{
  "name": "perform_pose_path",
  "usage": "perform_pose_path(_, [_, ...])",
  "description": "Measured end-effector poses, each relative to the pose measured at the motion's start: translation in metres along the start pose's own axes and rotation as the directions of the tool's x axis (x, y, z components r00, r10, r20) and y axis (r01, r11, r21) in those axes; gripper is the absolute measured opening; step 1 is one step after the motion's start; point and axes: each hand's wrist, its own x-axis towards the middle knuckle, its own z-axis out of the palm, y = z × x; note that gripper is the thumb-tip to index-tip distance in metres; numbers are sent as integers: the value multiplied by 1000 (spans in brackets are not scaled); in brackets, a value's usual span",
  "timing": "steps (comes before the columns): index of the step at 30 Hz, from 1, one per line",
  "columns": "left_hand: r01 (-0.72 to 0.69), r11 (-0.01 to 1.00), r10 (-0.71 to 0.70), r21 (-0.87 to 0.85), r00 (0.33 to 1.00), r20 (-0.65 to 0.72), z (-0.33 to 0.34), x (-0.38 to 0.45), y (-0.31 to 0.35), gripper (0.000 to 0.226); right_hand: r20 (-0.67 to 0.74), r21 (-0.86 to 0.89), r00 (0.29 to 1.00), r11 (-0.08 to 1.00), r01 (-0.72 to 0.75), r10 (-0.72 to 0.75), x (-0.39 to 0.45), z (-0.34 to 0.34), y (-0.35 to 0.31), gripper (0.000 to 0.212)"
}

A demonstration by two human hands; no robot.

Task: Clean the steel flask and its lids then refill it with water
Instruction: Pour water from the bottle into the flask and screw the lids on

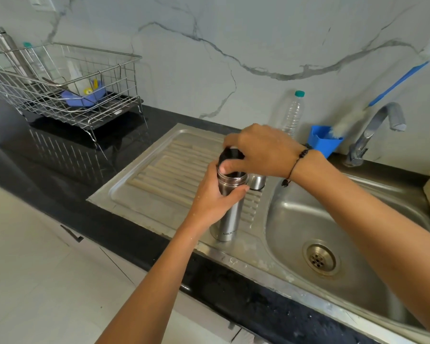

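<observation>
Fingers of left hand curled round upright steel flask at frame centre on draining board, right hand pinching black inner lid at its mouth; likely rigid, wet-slick, best held mid-body.

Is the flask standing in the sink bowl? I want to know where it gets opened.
No, the flask stands upright on the ribbed draining board beside the sink bowl, gripped by the left hand.

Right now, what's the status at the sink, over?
Left hand grips steel flask upright on drainboard. Right hand pinches black inner lid at its mouth. Steel cap behind. Nothing blocking.
</observation>
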Motion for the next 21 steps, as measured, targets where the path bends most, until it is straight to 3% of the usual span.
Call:
perform_pose_path(3, [3,1000,-3,3,1000,11,-1,0,1,57,13,35,999,999,-38,38,-1,-3,3,50])
perform_pose_path(6, [3,1000,-3,-14,1000,3,-1,0,2,59,140,110,985,990,86,-101,-8,-5,4,59])
perform_pose_path(9, [-11,1000,11,-4,1000,1,0,-1,2,65,90,109,984,984,142,-152,-5,0,1,52])
perform_pose_path(13, [1,1000,-1,3,1000,-5,0,-1,2,51,44,23,998,998,54,-55,0,2,-2,36])
perform_pose_path(17, [-5,1000,5,15,1000,0,2,-1,2,47,-106,-211,988,968,-136,116,-1,14,-11,67])
perform_pose_path(19, [-13,1000,13,-2,1000,3,2,-1,1,55,-129,-174,987,978,-112,90,-5,9,-7,66])
perform_pose_path(21, [-3,1000,3,-17,1000,-7,1,-1,1,57,6,-19,1000,999,27,-27,-5,1,2,55])
